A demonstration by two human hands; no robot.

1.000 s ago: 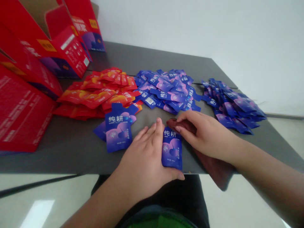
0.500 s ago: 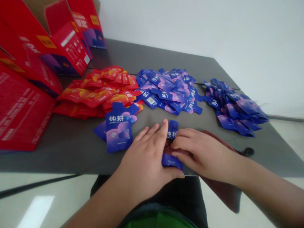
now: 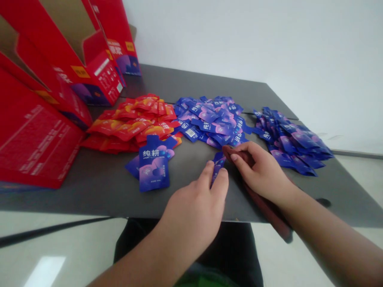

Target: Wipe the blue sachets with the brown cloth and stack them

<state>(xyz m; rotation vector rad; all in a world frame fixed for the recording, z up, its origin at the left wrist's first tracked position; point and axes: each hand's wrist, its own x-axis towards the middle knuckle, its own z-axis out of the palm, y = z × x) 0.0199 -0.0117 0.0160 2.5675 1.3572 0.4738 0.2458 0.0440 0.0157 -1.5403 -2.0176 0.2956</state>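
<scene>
My left hand (image 3: 194,207) pinches a blue pouch (image 3: 218,164) between thumb and forefinger and holds it on edge above the dark table (image 3: 89,187). My right hand (image 3: 260,171) lies just right of it, fingers closed over a dark red cloth (image 3: 263,203) that runs under the wrist to the table's front edge. A small stack of blue pouches (image 3: 154,167) lies flat to the left of my left hand.
A heap of red pouches (image 3: 131,123) lies at the middle left, a heap of blue pouches (image 3: 212,119) in the middle and another blue heap (image 3: 290,135) at the right. Open red cartons (image 3: 44,99) stand along the left side.
The blue pouch lay flat under both hands; now my left hand has lifted it on edge. My right hand has slid back off it with the cloth.
</scene>
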